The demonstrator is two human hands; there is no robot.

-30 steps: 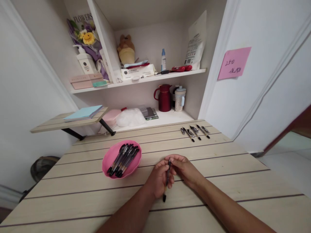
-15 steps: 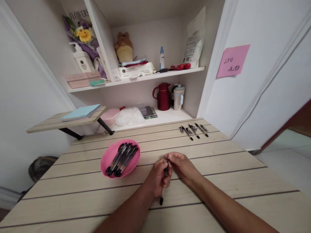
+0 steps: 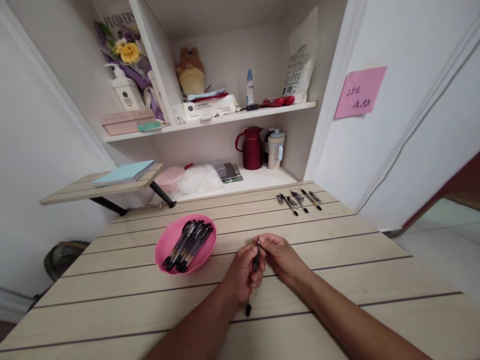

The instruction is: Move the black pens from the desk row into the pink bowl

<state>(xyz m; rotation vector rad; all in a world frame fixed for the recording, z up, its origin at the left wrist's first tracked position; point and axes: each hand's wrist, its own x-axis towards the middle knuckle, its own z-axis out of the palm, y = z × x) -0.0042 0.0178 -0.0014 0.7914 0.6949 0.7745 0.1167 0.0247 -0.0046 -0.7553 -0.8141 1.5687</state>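
Note:
My left hand is closed around a pen with a clear barrel and black ends. It slants over the table, its black end pointing toward me. At the pen's far end, the thumb and fingertips of my right hand are pinched on the tip, where something small glints. To the left, a pink bowl holds several capped black pens. Further back on the right, a few pens lie in a row with separate caps beside them.
The table has dark plank lines. On the left stands a small raised shelf bearing blue paper. Behind are white shelves with a red jug, a cup and a plastic bag. A pink note hangs on the wall.
Both hands stay at nearly the same spot on the pen. Around its tip the fingers have shifted slightly, and a shiny bit now shows there.

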